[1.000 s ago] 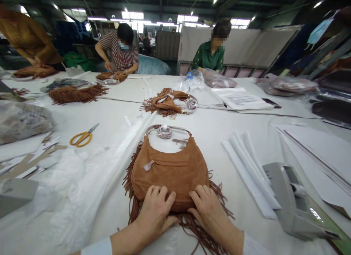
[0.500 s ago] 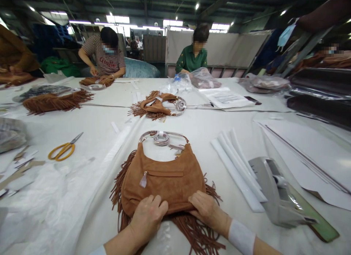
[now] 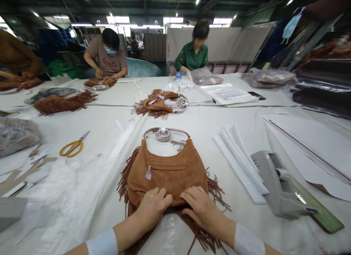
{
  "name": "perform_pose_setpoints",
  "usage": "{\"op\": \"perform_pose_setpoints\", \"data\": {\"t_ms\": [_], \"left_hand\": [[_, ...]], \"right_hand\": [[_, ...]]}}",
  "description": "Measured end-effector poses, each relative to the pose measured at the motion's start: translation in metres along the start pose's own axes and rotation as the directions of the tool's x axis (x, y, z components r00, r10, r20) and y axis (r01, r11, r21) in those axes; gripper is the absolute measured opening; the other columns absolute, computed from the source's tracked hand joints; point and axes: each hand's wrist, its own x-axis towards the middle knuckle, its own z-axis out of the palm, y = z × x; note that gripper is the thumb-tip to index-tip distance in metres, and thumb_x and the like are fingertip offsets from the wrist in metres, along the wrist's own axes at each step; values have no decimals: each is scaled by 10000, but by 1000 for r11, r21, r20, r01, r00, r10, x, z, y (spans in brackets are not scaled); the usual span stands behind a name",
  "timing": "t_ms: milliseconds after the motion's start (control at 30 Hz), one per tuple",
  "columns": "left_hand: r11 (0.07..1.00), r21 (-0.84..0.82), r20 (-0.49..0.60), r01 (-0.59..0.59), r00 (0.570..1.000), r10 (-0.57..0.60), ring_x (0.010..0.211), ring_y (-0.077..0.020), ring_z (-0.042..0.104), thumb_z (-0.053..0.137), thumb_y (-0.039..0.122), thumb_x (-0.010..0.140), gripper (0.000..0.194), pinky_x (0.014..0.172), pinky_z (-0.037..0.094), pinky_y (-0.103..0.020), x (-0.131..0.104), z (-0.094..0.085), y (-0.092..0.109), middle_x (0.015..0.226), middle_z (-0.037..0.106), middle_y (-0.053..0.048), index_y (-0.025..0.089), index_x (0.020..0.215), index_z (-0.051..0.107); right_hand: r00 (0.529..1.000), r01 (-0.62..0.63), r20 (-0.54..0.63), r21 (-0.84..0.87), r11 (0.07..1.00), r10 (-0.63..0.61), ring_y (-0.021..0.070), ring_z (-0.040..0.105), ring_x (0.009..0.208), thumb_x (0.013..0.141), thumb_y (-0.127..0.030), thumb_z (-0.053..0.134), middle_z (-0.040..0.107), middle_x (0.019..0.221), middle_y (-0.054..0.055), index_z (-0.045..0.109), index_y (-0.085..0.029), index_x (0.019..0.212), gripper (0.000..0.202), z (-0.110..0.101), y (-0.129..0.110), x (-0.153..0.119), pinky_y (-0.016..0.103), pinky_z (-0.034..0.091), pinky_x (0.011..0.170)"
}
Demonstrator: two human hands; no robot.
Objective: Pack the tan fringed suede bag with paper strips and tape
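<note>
- On the white table (image 3: 197, 120), right before the wearer, lies a brown bag (image 3: 170, 180), its curved opening facing away, its handle (image 3: 149, 131) stretched beyond
- Low on the bag, the left hand (image 3: 154, 204) touches the near edge with bent fingers; I cannot tell whether they pinch it
- Beside it, the right hand (image 3: 199, 205) lays its fingers on the same edge, the thumb apart from them
- Across the upper face runs a zip (image 3: 168, 167), its wrapped pull (image 3: 148, 173) at the left end
- Around the sides and by the hands spreads fringe (image 3: 218, 192)
- Against the handle sits a wrapped coil (image 3: 163, 135)
- Well to the left lie yellow-handled scissors (image 3: 71, 148), card scraps (image 3: 16, 182) near them
- To the right lie white strips (image 3: 238, 167), just beside a grey device (image 3: 276, 189), with a green board (image 3: 326, 218) next to that
- Beyond the bag lies a second bag (image 3: 159, 106), also fringed, near some papers (image 3: 230, 94)
- Across the table, a person in stripes (image 3: 106, 59) has hands on a brown piece (image 3: 94, 82), and a person in green (image 3: 189, 57) is behind a plastic-wrapped bundle (image 3: 207, 77)
</note>
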Motion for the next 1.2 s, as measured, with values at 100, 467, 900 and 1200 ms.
{"op": "perform_pose_setpoints", "data": {"t_ms": [100,467,900,1200], "left_hand": [[1000,10,-4,8,1000,-8,887,-223,574,402,174,933,219,729,499,-337,-5,5,6,968,585,-65,245,1098,527],[993,-108,116,55,992,-42,855,-244,646,436,177,890,207,671,514,-336,-1,-11,3,941,621,-59,232,1034,573],[996,-80,-137,51,989,-61,823,-200,523,404,232,953,188,748,384,-352,-40,31,-47,851,596,-37,203,837,548],[991,-125,-114,-41,993,27,869,-226,463,443,466,933,282,769,362,-375,-52,27,-60,953,549,-51,196,913,521]], "right_hand": [[997,-29,68,-23,999,30,207,527,894,778,-191,717,626,958,21,580,-206,1073,325,5,-12,4,361,415,806],[952,-141,284,65,988,117,188,558,839,846,-147,547,652,900,15,609,-213,919,116,2,-15,18,311,390,758],[998,-59,-7,-168,984,59,207,508,753,715,-54,625,565,791,20,499,-190,832,219,44,16,-6,318,418,682],[997,41,-57,-35,999,-43,247,542,917,897,-291,519,598,950,91,517,-177,964,132,25,7,-14,419,469,852]]}}
